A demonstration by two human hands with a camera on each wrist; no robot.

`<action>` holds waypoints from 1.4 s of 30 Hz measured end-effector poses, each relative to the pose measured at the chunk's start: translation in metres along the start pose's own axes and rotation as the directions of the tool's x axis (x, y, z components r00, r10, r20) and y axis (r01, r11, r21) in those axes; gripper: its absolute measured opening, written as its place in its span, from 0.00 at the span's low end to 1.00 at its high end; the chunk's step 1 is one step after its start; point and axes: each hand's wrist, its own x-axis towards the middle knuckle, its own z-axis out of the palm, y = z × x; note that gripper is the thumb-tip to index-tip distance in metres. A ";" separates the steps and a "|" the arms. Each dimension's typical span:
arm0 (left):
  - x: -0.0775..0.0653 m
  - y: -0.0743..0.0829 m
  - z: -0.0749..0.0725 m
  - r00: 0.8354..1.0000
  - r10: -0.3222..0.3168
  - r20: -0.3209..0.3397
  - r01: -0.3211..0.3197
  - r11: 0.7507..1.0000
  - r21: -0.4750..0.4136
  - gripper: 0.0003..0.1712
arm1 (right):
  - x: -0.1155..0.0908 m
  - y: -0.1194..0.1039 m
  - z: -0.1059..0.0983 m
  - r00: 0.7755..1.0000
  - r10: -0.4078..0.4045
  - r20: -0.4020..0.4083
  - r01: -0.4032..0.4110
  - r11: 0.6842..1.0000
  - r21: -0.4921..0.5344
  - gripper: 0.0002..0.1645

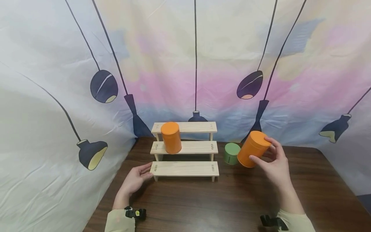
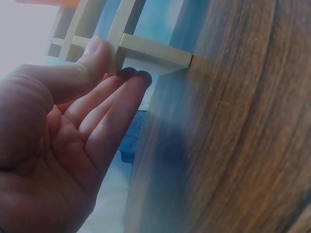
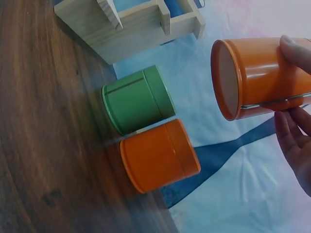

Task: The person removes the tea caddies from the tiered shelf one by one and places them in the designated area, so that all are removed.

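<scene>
My left hand pinches the left end of the lowest board of a three-step wooden stand; in the left wrist view, the thumb lies on one side of the board and fingertips on the other. Off to the right, my right hand grips a tall orange canister near its lid, tilted and held above the table. A shorter green canister stands beside the stand. The right wrist view reveals a short orange canister next to it, hidden in the head view.
Another tall orange canister stands upright on the stand's middle step, toward the left. Below everything is a dark wooden table. A cloth backdrop printed with hanging lamps rises behind the table and along its sides.
</scene>
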 end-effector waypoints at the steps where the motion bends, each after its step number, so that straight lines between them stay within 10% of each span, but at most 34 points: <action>1: 0.001 0.000 0.000 1.000 0.005 0.003 -0.005 1.000 -0.005 0.31 | 0.000 0.003 -0.001 1.000 -0.002 -0.007 0.002 1.000 -0.003 0.54; 11: 0.002 -0.003 -0.001 1.000 0.025 0.013 -0.024 0.999 -0.039 0.32 | -0.001 0.021 -0.018 0.997 -0.009 -0.083 0.006 0.999 -0.036 0.54; 26: -0.001 -0.001 -0.002 1.000 0.016 0.012 -0.016 1.000 -0.016 0.31 | 0.005 0.050 -0.033 0.941 0.259 -0.216 -0.262 0.965 0.017 0.56; 42: -0.001 0.002 0.000 1.000 0.009 0.012 -0.009 1.000 -0.020 0.31 | 0.006 0.078 -0.027 0.906 0.330 -0.266 -0.364 0.928 -0.086 0.51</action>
